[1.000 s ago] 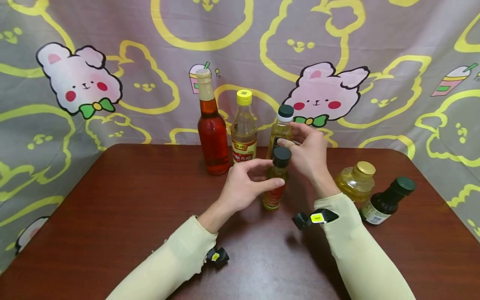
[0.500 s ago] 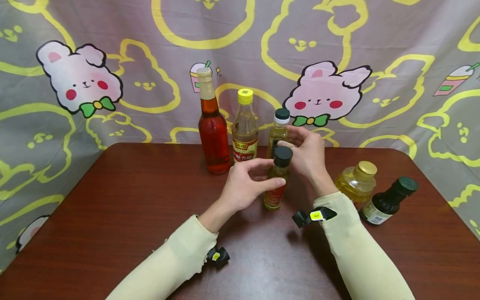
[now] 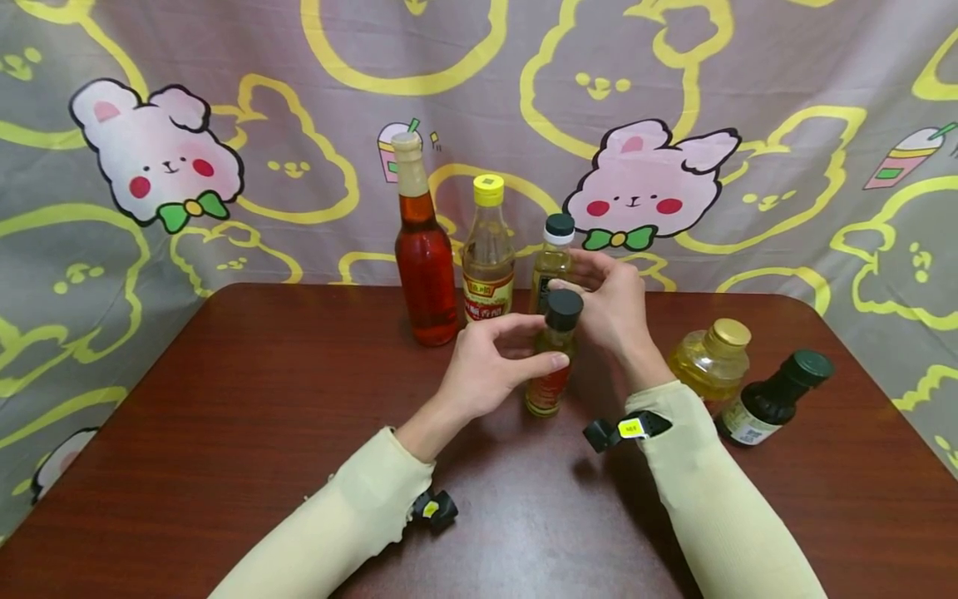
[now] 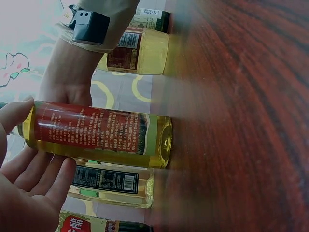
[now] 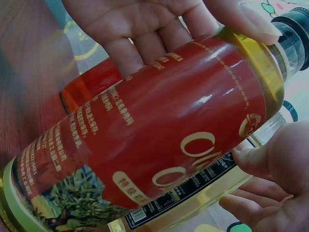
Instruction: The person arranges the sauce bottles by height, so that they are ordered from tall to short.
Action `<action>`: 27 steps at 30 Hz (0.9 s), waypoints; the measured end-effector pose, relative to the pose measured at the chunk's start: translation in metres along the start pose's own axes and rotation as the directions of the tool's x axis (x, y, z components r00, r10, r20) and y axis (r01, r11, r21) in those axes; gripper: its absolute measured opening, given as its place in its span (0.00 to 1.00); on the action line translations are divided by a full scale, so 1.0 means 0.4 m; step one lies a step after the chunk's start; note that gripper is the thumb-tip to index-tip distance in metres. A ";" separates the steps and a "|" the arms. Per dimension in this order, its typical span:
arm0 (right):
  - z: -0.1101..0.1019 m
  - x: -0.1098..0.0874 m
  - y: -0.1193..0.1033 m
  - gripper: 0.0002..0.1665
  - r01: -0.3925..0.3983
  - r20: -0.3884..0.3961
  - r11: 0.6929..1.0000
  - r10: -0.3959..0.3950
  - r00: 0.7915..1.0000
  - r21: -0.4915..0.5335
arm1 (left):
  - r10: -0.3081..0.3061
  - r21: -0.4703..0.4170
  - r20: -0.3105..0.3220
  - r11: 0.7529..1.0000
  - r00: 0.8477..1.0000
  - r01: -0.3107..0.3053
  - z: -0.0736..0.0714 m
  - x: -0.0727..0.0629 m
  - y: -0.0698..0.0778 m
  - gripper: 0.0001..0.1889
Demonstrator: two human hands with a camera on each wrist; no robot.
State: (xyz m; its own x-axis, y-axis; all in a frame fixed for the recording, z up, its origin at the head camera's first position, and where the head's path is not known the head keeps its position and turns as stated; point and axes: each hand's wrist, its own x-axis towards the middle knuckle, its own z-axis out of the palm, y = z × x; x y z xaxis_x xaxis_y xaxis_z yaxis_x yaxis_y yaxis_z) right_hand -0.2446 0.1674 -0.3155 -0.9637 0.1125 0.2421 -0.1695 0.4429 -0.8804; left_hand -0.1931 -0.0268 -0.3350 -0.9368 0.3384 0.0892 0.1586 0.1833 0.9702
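My left hand (image 3: pixel 479 366) grips a slim oil bottle (image 3: pixel 549 387) with a black cap and red label, thumb in front and fingers behind. In the left wrist view its base comes close to the tabletop. Just behind it, my right hand (image 3: pixel 614 304) holds a clear bottle of pale yellow oil (image 3: pixel 552 262) by its side, between thumb and fingers. That one has a dark green cap, a white collar and a black label (image 4: pixel 106 179). Its lower part is hidden in the head view by the red-labelled bottle, which also fills most of the right wrist view.
Left of the hands stand a yellow-capped bottle (image 3: pixel 488 249) and a tall bottle of red liquid (image 3: pixel 427 274). To the right are a gold-capped oil bottle (image 3: pixel 709 366) and a dark sauce bottle (image 3: pixel 767 403). A patterned curtain (image 3: pixel 299 50) hangs behind the brown table (image 3: pixel 262 399).
My right hand has shifted the green-capped oil bottle slightly left, towards the yellow-capped bottle. My left hand and the red-labelled bottle stay about where they were.
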 end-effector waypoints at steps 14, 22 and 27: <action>0.005 0.001 0.007 0.32 -0.006 0.028 1.000 0.005 1.000 0.024 | 0.015 -0.005 -0.005 1.000 1.000 -0.015 0.002 0.005 0.000 0.26; 0.004 0.000 0.003 0.33 -0.022 0.044 0.999 0.020 0.999 0.024 | 0.020 -0.005 -0.006 1.000 1.000 -0.020 0.001 0.004 0.001 0.26; 0.005 0.000 0.002 0.33 -0.035 0.054 0.999 0.034 0.998 0.035 | 0.008 -0.007 -0.006 1.000 1.000 -0.008 0.001 0.003 0.001 0.26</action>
State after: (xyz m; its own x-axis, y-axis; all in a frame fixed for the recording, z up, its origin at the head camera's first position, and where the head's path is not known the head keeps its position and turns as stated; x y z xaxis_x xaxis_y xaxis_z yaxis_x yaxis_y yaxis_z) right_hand -0.2451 0.1662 -0.3171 -0.9786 0.0790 0.1900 -0.1423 0.4071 -0.9022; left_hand -0.1939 -0.0259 -0.3345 -0.9374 0.3341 0.0980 0.1637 0.1746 0.9709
